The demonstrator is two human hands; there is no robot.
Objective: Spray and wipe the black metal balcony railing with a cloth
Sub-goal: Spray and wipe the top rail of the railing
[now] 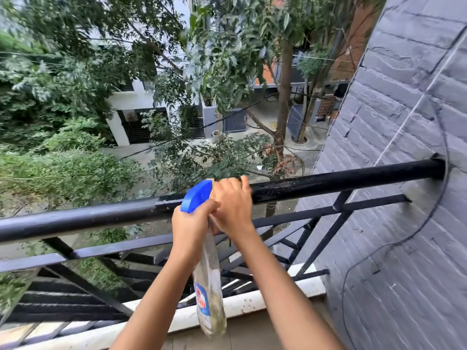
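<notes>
The black metal balcony railing (341, 179) runs from lower left to the grey wall at right, and its top bar looks wet to the right of my hands. My left hand (192, 223) grips the neck of a clear spray bottle (209, 294) with a blue trigger head (197, 195). The bottle hangs down in front of the railing. My right hand (233, 200) curls around the front of the spray head, its fingertips over the top bar. No cloth is visible.
A grey stone-brick wall (404, 122) closes the right side, with a thin black cable (429, 218) looping down it. A white ledge (252, 301) runs under the railing. Trees, a street and houses lie far below beyond the bars.
</notes>
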